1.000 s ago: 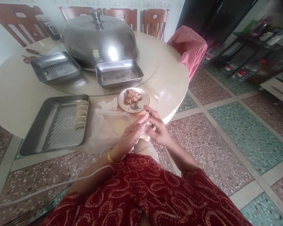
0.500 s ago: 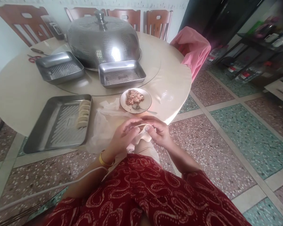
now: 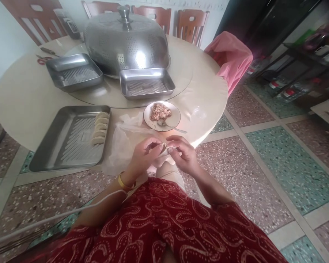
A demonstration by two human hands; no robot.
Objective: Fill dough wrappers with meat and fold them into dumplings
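Just off the table's near edge, a pale dumpling is pinched between my two hands. My left hand grips its left side between thumb and fingers. On its right side, my right hand is closed in the same kind of pinch; the fingers cover most of the dough. Beyond the hands sits a white plate bearing minced filling and a metal spoon. To the left, several folded dumplings stand in a row along the right wall of a large metal tray.
Crumpled translucent plastic sheeting lies between the large tray and my hands. Farther back are two smaller metal trays and a big perforated steel dome. Red-handled scissors lie at back left. A pink-draped chair stands at right.
My fingertips have drawn closer together along the dumpling's edge, and the dough shows less between them. The whole view has shifted a little, moving the table slightly rightward in it.
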